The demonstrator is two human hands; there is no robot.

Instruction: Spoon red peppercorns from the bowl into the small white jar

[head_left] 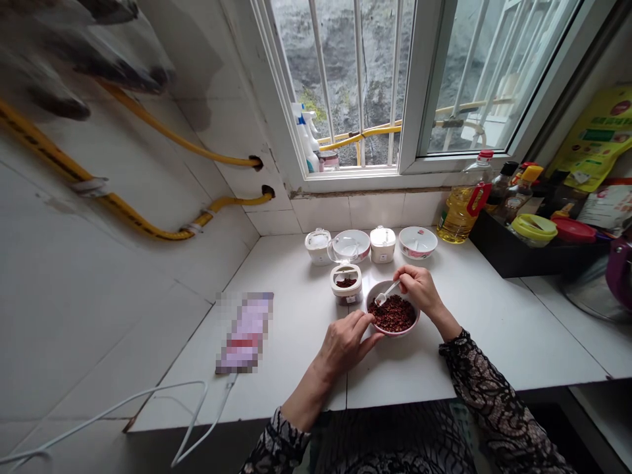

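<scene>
My right hand [423, 291] pinches the handle of a small white spoon [387, 293], its scoop tilted down over the near bowl. That bowl [401, 333] has a pink rim and holds dark red dried bits [395, 315] that look like peppercorns. At the bowl's left side, my left hand [347, 339] grips the rim between thumb and fingers. Just left of the bowl stands an open seasoning jar [346, 294] with similar dark red bits inside, its clear lid [344, 250] raised.
Behind stand two white seasoning jars, one left [318, 247] and one right [382, 245], and two bowls [418, 243]. An oil bottle [457, 210] and a black condiment box [498, 253] are at right. A blurred phone-like object [245, 334] with a white cable [197, 411] lies left.
</scene>
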